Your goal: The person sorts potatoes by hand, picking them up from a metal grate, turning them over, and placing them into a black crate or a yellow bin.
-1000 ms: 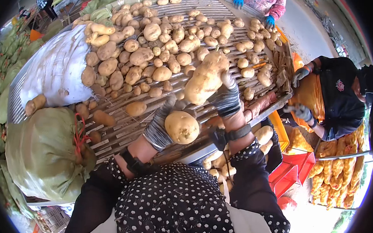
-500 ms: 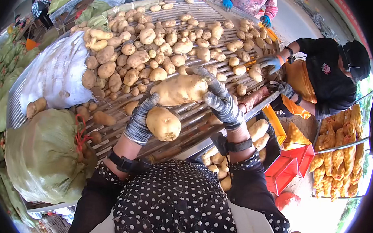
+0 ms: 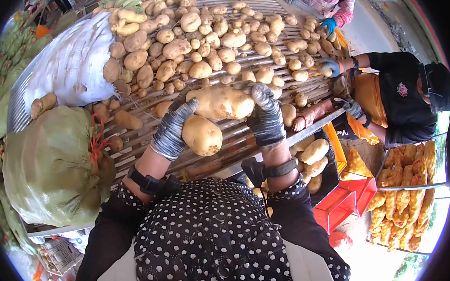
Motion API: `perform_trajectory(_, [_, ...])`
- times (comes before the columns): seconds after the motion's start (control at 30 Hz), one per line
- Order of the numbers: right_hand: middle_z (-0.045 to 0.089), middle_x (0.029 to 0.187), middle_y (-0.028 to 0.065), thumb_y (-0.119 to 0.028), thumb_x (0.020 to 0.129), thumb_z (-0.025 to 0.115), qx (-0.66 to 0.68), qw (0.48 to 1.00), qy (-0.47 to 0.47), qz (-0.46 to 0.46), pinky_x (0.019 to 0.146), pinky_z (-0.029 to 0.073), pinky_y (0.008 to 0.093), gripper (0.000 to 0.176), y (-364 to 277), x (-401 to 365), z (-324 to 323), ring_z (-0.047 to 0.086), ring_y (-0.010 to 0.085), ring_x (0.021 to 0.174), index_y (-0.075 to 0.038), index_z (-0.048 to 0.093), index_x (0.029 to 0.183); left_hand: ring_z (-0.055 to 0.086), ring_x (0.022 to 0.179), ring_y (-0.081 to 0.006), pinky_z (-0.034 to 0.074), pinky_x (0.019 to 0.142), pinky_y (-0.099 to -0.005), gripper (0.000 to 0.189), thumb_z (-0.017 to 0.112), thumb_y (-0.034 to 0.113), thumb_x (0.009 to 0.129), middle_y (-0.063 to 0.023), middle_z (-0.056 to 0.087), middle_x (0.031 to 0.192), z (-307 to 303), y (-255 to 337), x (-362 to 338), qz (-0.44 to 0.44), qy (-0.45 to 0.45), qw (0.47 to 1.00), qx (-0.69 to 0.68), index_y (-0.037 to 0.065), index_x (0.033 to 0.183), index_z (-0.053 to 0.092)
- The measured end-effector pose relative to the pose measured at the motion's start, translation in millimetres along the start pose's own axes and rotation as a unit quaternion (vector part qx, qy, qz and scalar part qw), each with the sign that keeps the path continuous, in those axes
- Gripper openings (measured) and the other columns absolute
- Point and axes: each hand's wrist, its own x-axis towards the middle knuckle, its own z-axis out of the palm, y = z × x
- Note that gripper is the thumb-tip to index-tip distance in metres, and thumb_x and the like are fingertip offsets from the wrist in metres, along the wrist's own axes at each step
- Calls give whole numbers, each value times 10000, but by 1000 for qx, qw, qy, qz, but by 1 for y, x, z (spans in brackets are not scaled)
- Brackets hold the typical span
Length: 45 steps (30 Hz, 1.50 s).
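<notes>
Both hands wear grey striped gloves above a slatted table. My left hand (image 3: 173, 126) is closed round a roundish potato (image 3: 202, 135), which it holds just under a long, knobbly potato (image 3: 221, 102). The left thumb lies at the long potato's left end. My right hand (image 3: 266, 112) has its fingers bent against the right end of the long potato. Its palm is turned away, so part of its grip is hidden. Many loose potatoes (image 3: 176, 49) lie on the slats beyond.
A green sack (image 3: 53, 168) with red string stands at left, near a white sack (image 3: 72, 61). At right are a black container of potatoes (image 3: 314, 151), a red frame (image 3: 337, 206) and a co-worker in black (image 3: 400, 99). Another person in pink (image 3: 316, 4) stands beyond.
My right hand's fingers have closed in onto the long potato's end, where they were spread before. The co-worker's gloved hand at the right has moved to a potato.
</notes>
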Motion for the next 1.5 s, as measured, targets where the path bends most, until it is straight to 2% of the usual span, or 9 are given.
perform_trajectory(0.43, [596,1056,64,-40,787,669,-103,991,18,88,860,469,283,436,-1,22,-1,566,158,971,-16,515,1194,551,955,-131,501,795,-255,376,602,114,850,-61,562,1105,-7,2,0,-8,19,997,69,18,1197,496])
perform_trajectory(0.57, [538,1202,168,-175,791,699,-620,765,91,-147,934,430,361,596,-16,35,-35,519,238,1111,-6,424,1293,519,995,-144,456,867,-274,425,612,106,839,-69,547,1132,-13,2,9,59,-5,973,223,12,1230,476])
perform_trajectory(0.67, [559,1205,109,-237,847,657,-427,894,-124,56,935,426,321,522,-24,21,-29,545,192,1046,-27,460,1282,503,1019,-148,436,892,-275,432,613,106,837,-73,541,1141,3,4,9,53,-25,961,271,7,1234,474])
perform_trajectory(0.7, [561,1204,109,-266,849,651,-538,822,-173,70,956,407,327,557,-22,17,-24,528,188,1075,-1,444,1293,495,1023,-144,435,888,-271,439,614,96,832,-75,539,1142,7,2,13,71,-55,952,293,5,1236,469])
perform_trajectory(0.83, [479,1304,133,-310,781,690,-230,943,-175,166,1023,331,299,735,-16,-18,-32,453,193,1180,59,370,1331,513,1005,-139,446,871,-269,392,589,127,864,-67,544,1134,28,-9,13,13,-41,949,312,12,1223,481])
perform_trajectory(1.07, [616,1041,191,-309,768,695,222,960,-7,171,811,531,387,594,7,-105,-66,636,286,888,42,487,1199,603,878,-171,506,811,-314,356,532,252,894,-80,622,998,39,-38,21,-241,45,969,24,35,1177,521])
perform_trajectory(1.1, [564,1162,211,-300,772,694,257,958,5,125,904,475,454,659,16,-117,-79,578,320,1034,54,431,1261,636,852,-213,533,798,-368,371,501,271,893,-101,638,999,52,-43,9,-182,-1,980,78,36,1179,521])
perform_trajectory(1.37, [587,1097,169,-452,696,737,157,962,208,-86,822,527,365,802,-7,-292,-133,607,244,949,36,425,1250,626,934,-248,508,837,-467,365,513,388,854,-86,657,1029,13,-100,52,-327,37,942,69,86,1027,624])
perform_trajectory(1.5, [576,1098,113,-303,745,716,5,837,515,-185,721,526,339,641,0,-428,-164,609,207,873,-7,446,1246,605,988,-240,473,892,-457,333,491,354,872,-81,655,1015,65,-118,46,-386,5,918,92,83,1019,617])
